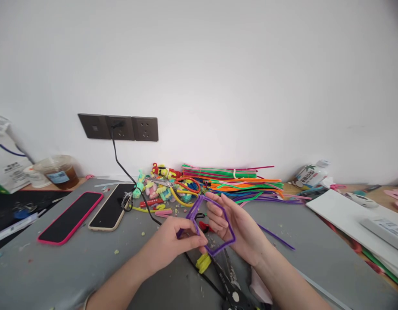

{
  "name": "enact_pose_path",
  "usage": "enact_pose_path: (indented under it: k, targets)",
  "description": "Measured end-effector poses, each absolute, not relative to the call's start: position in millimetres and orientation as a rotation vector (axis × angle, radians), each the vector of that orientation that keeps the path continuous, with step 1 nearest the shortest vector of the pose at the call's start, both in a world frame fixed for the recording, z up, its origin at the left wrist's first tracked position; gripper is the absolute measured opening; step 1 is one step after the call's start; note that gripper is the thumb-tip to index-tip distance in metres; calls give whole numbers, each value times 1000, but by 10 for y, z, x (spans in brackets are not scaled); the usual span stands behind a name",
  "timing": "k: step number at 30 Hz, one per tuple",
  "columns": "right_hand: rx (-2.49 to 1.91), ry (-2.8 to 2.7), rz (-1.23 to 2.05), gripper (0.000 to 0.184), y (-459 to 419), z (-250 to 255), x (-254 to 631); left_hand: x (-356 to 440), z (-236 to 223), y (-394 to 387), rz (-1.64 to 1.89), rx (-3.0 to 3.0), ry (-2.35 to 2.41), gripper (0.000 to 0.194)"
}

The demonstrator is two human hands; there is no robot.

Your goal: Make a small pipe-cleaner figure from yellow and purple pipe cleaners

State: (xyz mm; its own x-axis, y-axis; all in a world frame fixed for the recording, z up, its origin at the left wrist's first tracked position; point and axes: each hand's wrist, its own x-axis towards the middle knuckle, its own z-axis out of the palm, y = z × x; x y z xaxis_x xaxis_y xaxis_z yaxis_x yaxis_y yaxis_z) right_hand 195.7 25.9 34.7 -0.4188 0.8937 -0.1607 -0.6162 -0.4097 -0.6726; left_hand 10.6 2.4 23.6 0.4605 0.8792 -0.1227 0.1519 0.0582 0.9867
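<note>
Both hands hold a purple pipe cleaner bent into an angular loop, just above the grey table. My left hand pinches the loop's lower left side between thumb and fingers. My right hand lies palm up inside and behind the loop, fingers stretched out, with the loop resting across it. Under the hands lie black pliers with yellow grips and a small red piece.
A heap of coloured pipe cleaners lies by the wall, with orange-handled scissors and small finished figures. Two phones lie at left, one on a black cable. A drink cup, white boards and a loose purple stem are nearby.
</note>
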Motion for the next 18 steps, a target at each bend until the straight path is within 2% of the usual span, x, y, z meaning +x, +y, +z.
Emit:
enact_pose_path:
  k: [5,11,18]
  targets:
    - [-649,-952,1843,50,213,345,1946,82,231,89,995,1032,981,45]
    - [-732,-1414,1622,22,181,274,1933,90,249,104,1057,923,954,43]
    - [-792,-1253,1560,27,256,226,1973,44,246,120,1006,1035,978,45]
